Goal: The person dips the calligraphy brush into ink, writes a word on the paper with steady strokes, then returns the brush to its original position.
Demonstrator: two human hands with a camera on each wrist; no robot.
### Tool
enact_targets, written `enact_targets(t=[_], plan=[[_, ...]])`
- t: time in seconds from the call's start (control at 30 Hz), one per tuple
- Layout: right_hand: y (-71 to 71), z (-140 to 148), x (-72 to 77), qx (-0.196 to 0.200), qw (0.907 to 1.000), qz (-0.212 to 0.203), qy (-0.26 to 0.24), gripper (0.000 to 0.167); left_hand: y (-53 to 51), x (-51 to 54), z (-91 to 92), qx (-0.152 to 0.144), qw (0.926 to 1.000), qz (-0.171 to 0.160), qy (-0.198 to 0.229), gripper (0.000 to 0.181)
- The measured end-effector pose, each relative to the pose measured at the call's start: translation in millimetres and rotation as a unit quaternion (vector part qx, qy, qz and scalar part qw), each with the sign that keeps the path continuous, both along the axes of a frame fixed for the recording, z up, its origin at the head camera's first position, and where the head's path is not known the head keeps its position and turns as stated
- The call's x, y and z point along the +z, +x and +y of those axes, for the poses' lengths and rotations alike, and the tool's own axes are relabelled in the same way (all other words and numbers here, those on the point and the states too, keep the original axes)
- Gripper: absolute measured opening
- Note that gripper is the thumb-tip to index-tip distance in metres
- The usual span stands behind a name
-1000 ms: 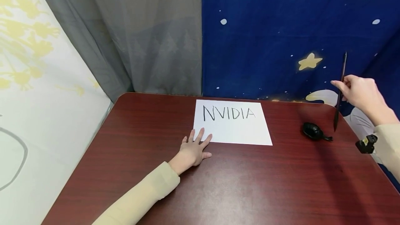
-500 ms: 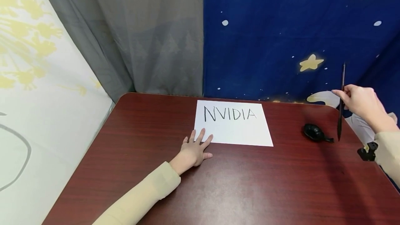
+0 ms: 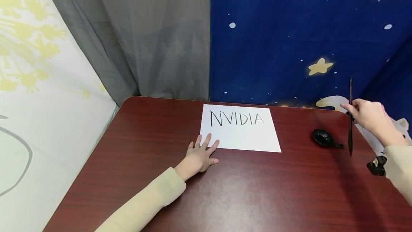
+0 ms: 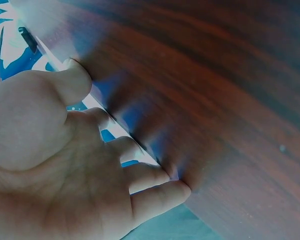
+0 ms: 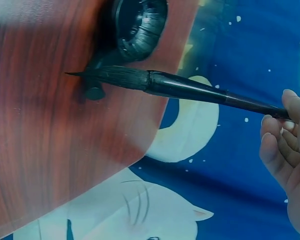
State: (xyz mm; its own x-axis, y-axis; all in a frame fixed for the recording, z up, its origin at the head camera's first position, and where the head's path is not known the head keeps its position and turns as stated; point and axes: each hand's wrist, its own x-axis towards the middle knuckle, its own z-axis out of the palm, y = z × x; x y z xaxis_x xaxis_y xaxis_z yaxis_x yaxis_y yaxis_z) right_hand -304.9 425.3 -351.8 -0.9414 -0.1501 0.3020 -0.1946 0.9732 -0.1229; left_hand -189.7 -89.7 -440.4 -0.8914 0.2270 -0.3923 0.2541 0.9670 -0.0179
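A white sheet of paper (image 3: 241, 137) with "NVIDIA" written in dark strokes lies towards the table's far edge. My left hand (image 3: 197, 156) is spread at its near left corner, fingertips resting on the paper; the left wrist view shows the palm and straight fingers (image 4: 155, 200). At the right, my right hand (image 3: 370, 115) pinches a dark writing brush (image 3: 350, 131) by its handle, bristles down. Close to the brush tip sits a black, gourd-shaped inkstone (image 3: 323, 138). In the right wrist view the pointed bristles (image 5: 117, 77) overlap the inkstone's narrow end (image 5: 94, 93); contact cannot be told.
The reddish-brown wooden table (image 3: 273, 189) ends at a rounded far right corner below my right hand. Behind it hang a grey curtain (image 3: 161, 46) and a blue starry cloth (image 3: 273, 46). A white patterned cloth (image 3: 38, 117) runs along the left side.
My right hand has moved down with the brush, bringing the bristle tip lower beside the inkstone. The left hand stays at the paper's corner.
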Motion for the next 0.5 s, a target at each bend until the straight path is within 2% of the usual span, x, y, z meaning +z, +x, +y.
enact_targets(t=[0.13, 0.2, 0.37, 0.5], plan=[[-0.7, 3.8, -8.3, 0.026, 0.9993, 0.020, 0.019, 0.050, -0.1, -0.2, 0.1, 0.002, 1.0000, -0.003, 0.000, 0.068], [-0.5, 5.6, -12.4, 0.030, 0.9993, 0.011, 0.021, 0.049, -0.1, 0.1, 0.2, 0.002, 1.0000, -0.002, 0.000, 0.068], [2.8, 8.6, -20.2, 0.007, 0.9993, -0.035, 0.010, 0.045, 0.1, 0.6, 0.3, 0.001, 1.0000, -0.001, 0.000, 0.068], [3.7, 8.9, -25.0, 0.002, 0.9993, -0.038, 0.003, 0.051, 0.5, 0.2, 0.1, 0.003, 1.0000, -0.003, 0.002, 0.068]])
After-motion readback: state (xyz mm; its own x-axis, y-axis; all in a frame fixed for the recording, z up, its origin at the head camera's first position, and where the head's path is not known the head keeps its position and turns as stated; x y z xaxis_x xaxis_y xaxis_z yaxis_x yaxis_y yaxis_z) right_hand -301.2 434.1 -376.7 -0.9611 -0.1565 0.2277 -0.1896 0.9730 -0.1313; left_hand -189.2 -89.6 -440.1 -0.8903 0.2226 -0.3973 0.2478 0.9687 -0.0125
